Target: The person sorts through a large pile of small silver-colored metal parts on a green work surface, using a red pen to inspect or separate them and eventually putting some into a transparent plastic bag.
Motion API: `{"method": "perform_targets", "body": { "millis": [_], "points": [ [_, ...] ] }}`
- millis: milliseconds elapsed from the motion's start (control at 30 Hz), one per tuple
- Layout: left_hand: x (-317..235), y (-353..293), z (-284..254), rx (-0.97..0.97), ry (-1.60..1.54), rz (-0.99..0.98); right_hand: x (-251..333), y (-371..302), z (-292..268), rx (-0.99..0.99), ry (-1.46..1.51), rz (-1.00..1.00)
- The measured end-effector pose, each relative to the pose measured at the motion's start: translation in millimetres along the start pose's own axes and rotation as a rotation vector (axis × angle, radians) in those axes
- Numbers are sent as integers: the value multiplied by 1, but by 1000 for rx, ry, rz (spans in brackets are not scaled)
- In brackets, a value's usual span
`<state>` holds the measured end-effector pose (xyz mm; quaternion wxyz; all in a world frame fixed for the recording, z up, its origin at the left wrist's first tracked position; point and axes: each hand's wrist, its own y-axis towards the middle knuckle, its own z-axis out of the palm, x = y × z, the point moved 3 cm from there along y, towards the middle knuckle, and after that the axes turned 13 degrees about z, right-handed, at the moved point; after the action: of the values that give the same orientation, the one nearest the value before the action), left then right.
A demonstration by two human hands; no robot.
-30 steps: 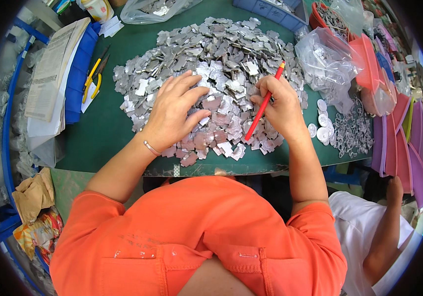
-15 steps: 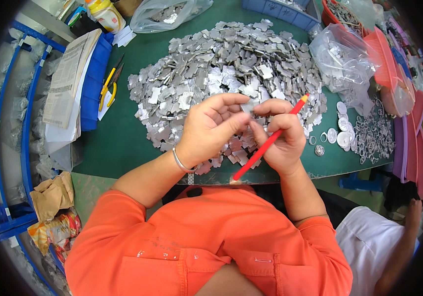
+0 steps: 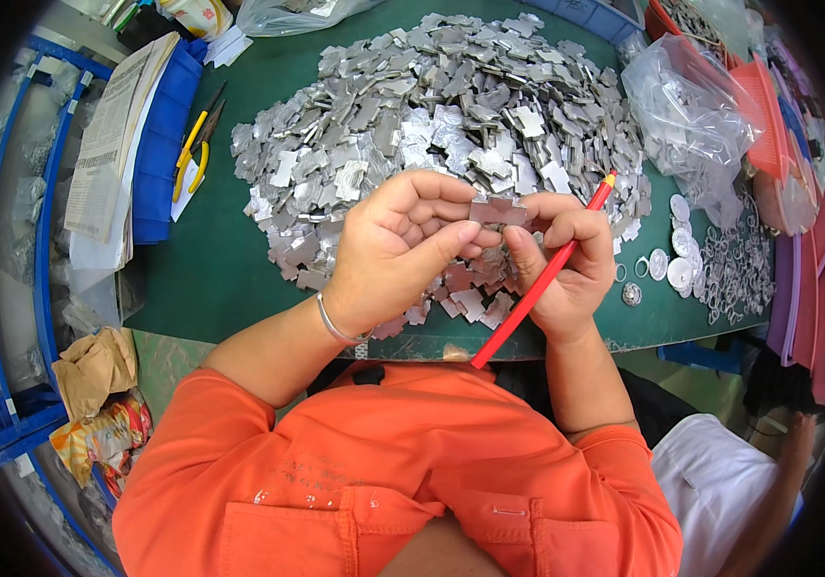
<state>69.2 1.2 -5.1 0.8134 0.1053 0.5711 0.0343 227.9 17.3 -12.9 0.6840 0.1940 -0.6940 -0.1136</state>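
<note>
A small flat silver metal piece with notched edges point(image 3: 498, 212) is pinched between my two hands in front of a big heap of like metal pieces point(image 3: 412, 91). My left hand point(image 3: 403, 240), with a bangle at the wrist, grips its left end between thumb and fingers. At the right end, the fingertips of my right hand point(image 3: 566, 260) hold the same piece. A red pencil point(image 3: 547, 279) is tucked in my right hand as well, slanting from upper right to lower left, its bare wood tip up.
Yellow-handled pliers point(image 3: 193, 159) lie left of the heap, beside a blue bin point(image 3: 161, 144) with papers. On the right are silver discs point(image 3: 680, 255), small rings point(image 3: 735, 269) and a clear plastic bag point(image 3: 677, 115). A person in white point(image 3: 720, 481) sits at lower right.
The metal piece has turned so that its broad face shows between my fingers. My right hand and the pencil have shifted slightly right and down. The whole view has shifted a little.
</note>
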Motion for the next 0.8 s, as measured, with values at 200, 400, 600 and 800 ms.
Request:
{"method": "perform_targets", "body": {
  "millis": [200, 400, 600, 800],
  "points": [
    [3, -4, 1, 23, -2, 43, -2, -2, 2, 29, -21, -41],
    [0, -2, 2, 6, 48, 105, 1, -3, 1, -106, 178, 23],
    [1, -3, 2, -5, 98, 125, 0, -3, -4, -97, -16, -17],
    [6, -5, 0, 13, 127, 132, -3, -4, 2, -51, -105, -91]
  ]
}}
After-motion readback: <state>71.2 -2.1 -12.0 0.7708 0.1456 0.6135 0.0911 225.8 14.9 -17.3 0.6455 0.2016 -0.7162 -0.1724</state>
